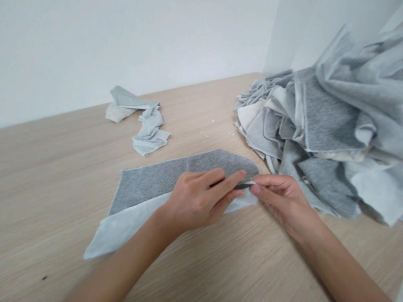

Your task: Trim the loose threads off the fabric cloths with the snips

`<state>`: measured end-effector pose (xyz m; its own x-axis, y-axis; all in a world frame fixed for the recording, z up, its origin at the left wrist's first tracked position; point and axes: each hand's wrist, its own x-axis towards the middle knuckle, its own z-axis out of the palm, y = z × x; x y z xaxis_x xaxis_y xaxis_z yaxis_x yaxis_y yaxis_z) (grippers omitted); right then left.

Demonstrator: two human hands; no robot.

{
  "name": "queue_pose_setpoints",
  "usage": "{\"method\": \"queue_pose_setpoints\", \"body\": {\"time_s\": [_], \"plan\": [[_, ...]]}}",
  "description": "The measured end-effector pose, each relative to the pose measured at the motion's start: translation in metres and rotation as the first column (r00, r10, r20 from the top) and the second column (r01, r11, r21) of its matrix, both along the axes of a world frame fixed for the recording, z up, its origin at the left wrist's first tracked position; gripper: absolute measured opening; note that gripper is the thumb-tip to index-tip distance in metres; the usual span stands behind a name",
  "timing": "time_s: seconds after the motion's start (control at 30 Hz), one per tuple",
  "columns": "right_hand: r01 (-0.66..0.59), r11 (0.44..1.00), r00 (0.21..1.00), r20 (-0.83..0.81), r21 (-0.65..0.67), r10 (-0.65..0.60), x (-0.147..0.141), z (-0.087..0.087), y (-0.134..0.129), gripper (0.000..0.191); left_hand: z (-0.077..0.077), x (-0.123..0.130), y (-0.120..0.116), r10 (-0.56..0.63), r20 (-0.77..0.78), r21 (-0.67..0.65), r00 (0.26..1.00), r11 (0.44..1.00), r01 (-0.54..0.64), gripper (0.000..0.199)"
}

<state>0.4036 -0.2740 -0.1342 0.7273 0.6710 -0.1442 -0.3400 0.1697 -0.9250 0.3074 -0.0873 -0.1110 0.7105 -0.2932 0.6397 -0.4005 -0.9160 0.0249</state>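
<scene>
A grey fabric piece (157, 180) with a pale folded-over side (129, 226) lies flat on the table in front of me. My left hand (201, 197) rests over its middle, fingers closed around a slim dark blade-like tool (242, 186), perhaps thread snips; most of it is hidden by the fingers. The tool's tip points right, at the fabric's right end. There, my right hand (283, 201) pinches the fabric's edge between thumb and forefinger, almost touching the tip.
A large heap of grey and pale fabric pieces (330, 109) rises at the right. Two or three crumpled scraps (151, 130) lie at the back left, before the white wall (132, 42). Tiny white bits (207, 136) and one dark speck (44, 277) dot the wooden table (56, 176).
</scene>
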Motion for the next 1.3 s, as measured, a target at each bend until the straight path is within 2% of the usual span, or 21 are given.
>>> {"method": "queue_pose_setpoints", "body": {"time_s": [0.53, 0.73, 0.93, 1.3], "plan": [[0.021, 1.000, 1.000, 0.002, 0.012, -0.021, -0.0017, 0.0004, 0.0006, 0.015, 0.0017, 0.0003, 0.0006, 0.002, 0.012, 0.025, 1.000, 1.000, -0.002, 0.028], [-0.029, 1.000, 1.000, 0.006, 0.004, 0.029, -0.0010, 0.0011, 0.0002, 0.013, 0.0017, 0.0007, -0.0010, -0.012, 0.033, 0.018, 0.999, 1.000, 0.011, 0.026], [-0.019, 1.000, 1.000, 0.025, 0.020, 0.018, -0.0008, 0.0006, 0.0008, 0.013, 0.0026, 0.0003, -0.0012, 0.006, -0.002, 0.011, 1.000, 1.000, -0.006, 0.026], [-0.032, 0.998, 0.998, 0.052, 0.061, 0.029, 0.0002, -0.0002, 0.0013, 0.008, -0.0003, 0.0000, -0.0042, -0.028, -0.079, -0.122, 0.996, 0.992, 0.018, 0.026]]}}
